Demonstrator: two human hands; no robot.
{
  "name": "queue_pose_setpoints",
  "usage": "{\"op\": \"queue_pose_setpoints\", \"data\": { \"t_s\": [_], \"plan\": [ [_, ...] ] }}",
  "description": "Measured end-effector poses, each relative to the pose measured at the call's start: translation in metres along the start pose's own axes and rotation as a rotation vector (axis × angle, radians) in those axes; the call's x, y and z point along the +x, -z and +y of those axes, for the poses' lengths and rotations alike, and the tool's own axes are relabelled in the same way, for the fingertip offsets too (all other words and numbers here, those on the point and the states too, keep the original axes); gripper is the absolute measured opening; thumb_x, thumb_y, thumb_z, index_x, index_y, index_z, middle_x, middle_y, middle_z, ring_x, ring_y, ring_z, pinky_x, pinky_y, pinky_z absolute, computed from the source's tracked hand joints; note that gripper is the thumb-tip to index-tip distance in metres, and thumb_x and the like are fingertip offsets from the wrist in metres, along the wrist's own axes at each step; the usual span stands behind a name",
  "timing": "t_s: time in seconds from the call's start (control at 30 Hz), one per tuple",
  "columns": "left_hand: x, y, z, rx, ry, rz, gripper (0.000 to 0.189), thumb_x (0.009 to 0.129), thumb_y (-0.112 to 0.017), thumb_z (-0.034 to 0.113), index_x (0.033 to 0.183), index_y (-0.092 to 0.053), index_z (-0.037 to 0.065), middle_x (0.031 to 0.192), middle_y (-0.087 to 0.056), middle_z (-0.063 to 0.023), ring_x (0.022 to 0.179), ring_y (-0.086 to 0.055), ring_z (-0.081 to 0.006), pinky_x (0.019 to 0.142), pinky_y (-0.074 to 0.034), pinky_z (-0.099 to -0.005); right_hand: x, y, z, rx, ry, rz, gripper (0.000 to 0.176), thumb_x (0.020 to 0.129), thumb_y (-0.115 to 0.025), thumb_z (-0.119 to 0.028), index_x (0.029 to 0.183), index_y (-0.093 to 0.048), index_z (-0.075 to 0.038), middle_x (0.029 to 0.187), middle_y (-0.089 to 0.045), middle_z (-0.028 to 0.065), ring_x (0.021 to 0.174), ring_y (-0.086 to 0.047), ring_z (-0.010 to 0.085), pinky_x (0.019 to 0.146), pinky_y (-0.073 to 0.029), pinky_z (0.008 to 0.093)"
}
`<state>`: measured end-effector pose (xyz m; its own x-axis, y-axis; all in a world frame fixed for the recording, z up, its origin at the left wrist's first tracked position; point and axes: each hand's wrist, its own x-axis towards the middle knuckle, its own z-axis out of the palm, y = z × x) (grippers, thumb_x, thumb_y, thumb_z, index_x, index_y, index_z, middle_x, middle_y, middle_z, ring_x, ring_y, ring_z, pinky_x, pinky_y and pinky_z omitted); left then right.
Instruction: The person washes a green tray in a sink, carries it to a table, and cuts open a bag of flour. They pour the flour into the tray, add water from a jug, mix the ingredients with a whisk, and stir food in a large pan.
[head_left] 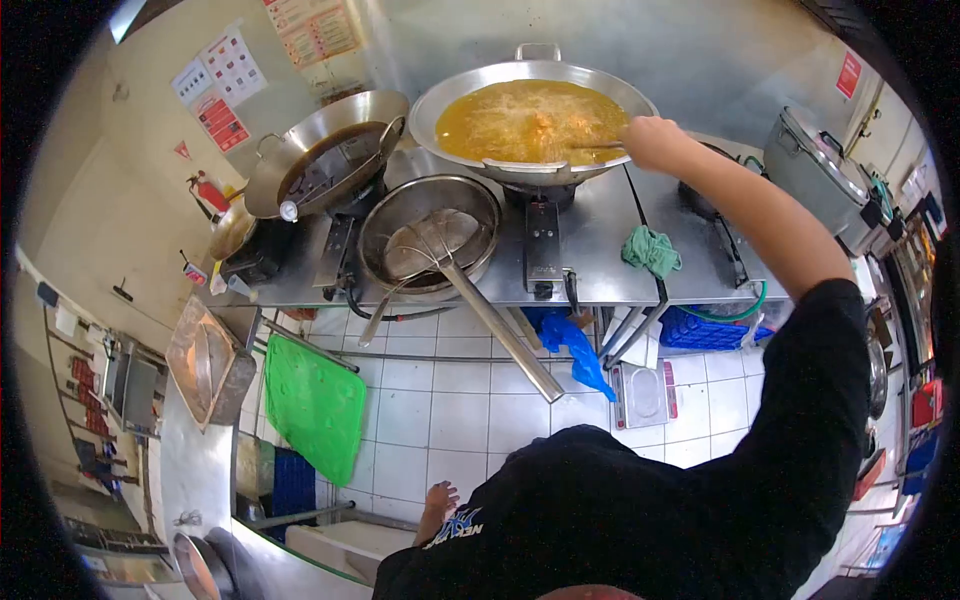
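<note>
The right hand [652,142] was clamped on a utensil handle [600,147] over the oil-filled wok [520,171] at the desk's [600,240] far edge; the left hand was out of view.

The far wok [520,72] is brushed metal, dull grey at the rim. The oil [510,125] in it is glossy amber with a rough, foamy top. The right hand [652,141] closes on a thin metal handle [598,147]. The counter [600,225] is smooth steel with a soft sheen. On it, a green cloth [651,250] lies matt and rumpled. The skimmer [432,243] is wire mesh on a shiny tube. The floor tiles [430,400] are glazed white. At left, the green sheet [315,405] looks like glossy plastic. The wall posters [220,85] are paper.
</note>
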<state>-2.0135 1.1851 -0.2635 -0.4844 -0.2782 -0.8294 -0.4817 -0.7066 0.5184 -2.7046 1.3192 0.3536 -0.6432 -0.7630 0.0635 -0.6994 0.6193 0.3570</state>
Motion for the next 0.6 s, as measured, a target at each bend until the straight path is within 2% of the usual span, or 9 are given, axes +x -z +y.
{"op": "queue_pose_setpoints", "data": {
  "t_s": [0.03, 0.13, 0.2, 0.3, 0.43, 0.47, 0.5, 0.53, 0.6],
  "plan": [
    [0.010, -0.011, -0.006, 0.123, 0.040, 0.139, 0.031, 0.096, -0.049, 0.029, 0.121, -0.052, 0.011, 0.105, -0.067, -0.0099, 0.074, -0.066, -0.0240, 0.060, -0.050, -0.0378, 0.013, -0.006, -0.002, 0.021, 0.011, 0.007, 0.023, 0.084, -0.059, -0.012, 0.102, -0.073, -0.009, 0.104, -0.070, 0.0177, 0.097, -0.069, 0.0342, 0.079, -0.057, 0.0464],
    [-0.010, -0.047, -0.015, -0.104, -0.010, 0.116, 0.035, 0.095, -0.051, 0.032, 0.122, -0.052, 0.010, 0.104, -0.067, -0.0097, 0.072, -0.066, -0.0222, 0.058, -0.049, -0.0364, 0.056, -0.024, 0.001, 0.089, 0.024, 0.037, 0.025, 0.083, -0.059, -0.011, 0.104, -0.073, -0.009, 0.106, -0.070, 0.0173, 0.099, -0.069, 0.0340, 0.080, -0.056, 0.0463],
    [-0.002, -0.056, -0.057, 0.346, -0.434, 0.121, 0.036, 0.095, -0.051, 0.030, 0.125, -0.052, 0.009, 0.105, -0.067, -0.0105, 0.072, -0.066, -0.0222, 0.057, -0.049, -0.0343, 0.085, -0.032, 0.006, 0.135, 0.047, 0.050, 0.027, 0.080, -0.060, -0.009, 0.105, -0.072, -0.009, 0.107, -0.070, 0.0172, 0.100, -0.069, 0.0341, 0.081, -0.056, 0.0460],
    [-0.011, -0.105, -0.093, 0.167, -0.330, 0.213, 0.037, 0.095, -0.051, 0.028, 0.127, -0.051, 0.008, 0.108, -0.066, -0.0133, 0.081, -0.066, -0.0261, 0.062, -0.050, -0.0367, 0.123, -0.038, 0.016, 0.175, 0.111, 0.045, 0.030, 0.075, -0.062, -0.005, 0.102, -0.073, -0.007, 0.106, -0.070, 0.0185, 0.099, -0.069, 0.0351, 0.079, -0.056, 0.0455],
    [-0.019, -0.174, -0.132, -0.409, -0.023, 0.234, 0.044, 0.094, -0.054, 0.026, 0.134, -0.049, 0.007, 0.119, -0.064, -0.0204, 0.110, -0.060, -0.0379, 0.088, -0.053, -0.0471, 0.158, -0.040, 0.024, 0.123, 0.267, 0.030, 0.024, 0.068, -0.063, -0.002, 0.089, -0.073, 0.001, 0.095, -0.070, 0.0231, 0.090, -0.069, 0.0377, 0.071, -0.056, 0.0457],
    [-0.022, -0.185, -0.142, 0.054, -0.102, 0.288, 0.044, 0.094, -0.054, 0.027, 0.132, -0.051, 0.007, 0.120, -0.064, -0.0212, 0.112, -0.060, -0.0385, 0.089, -0.052, -0.0478, 0.161, -0.034, 0.030, 0.082, 0.321, 0.022, 0.022, 0.066, -0.063, -0.002, 0.084, -0.073, 0.003, 0.092, -0.070, 0.0242, 0.087, -0.070, 0.0384, 0.069, -0.055, 0.0459],
    [-0.026, -0.196, -0.152, 0.520, -0.171, 0.330, 0.044, 0.094, -0.055, 0.029, 0.131, -0.052, 0.007, 0.120, -0.064, -0.0219, 0.113, -0.059, -0.0392, 0.091, -0.051, -0.0485, 0.163, -0.029, 0.034, 0.088, 0.345, -0.012, 0.017, 0.064, -0.061, 0.000, 0.075, -0.073, 0.004, 0.084, -0.070, 0.0260, 0.077, -0.069, 0.0395, 0.063, -0.054, 0.0469],
    [-0.030, -0.208, -0.160, 0.988, -0.234, 0.358, 0.044, 0.094, -0.056, 0.031, 0.130, -0.054, 0.006, 0.120, -0.064, -0.0227, 0.115, -0.058, -0.0398, 0.092, -0.050, -0.0491, 0.159, -0.021, 0.038, 0.075, 0.376, -0.027, 0.018, 0.064, -0.060, 0.000, 0.075, -0.072, 0.005, 0.084, -0.070, 0.0260, 0.075, -0.069, 0.0393, 0.063, -0.054, 0.0468],
    [-0.037, -0.231, -0.162, 0.978, -0.264, 0.356, 0.044, 0.092, -0.058, 0.037, 0.123, -0.059, 0.006, 0.120, -0.064, -0.0220, 0.112, -0.059, -0.0410, 0.094, -0.049, -0.0496, 0.145, -0.004, 0.046, 0.053, 0.438, -0.055, 0.018, 0.064, -0.059, 0.000, 0.074, -0.072, 0.006, 0.084, -0.070, 0.0260, 0.072, -0.069, 0.0388, 0.062, -0.054, 0.0464]
  ]
}}
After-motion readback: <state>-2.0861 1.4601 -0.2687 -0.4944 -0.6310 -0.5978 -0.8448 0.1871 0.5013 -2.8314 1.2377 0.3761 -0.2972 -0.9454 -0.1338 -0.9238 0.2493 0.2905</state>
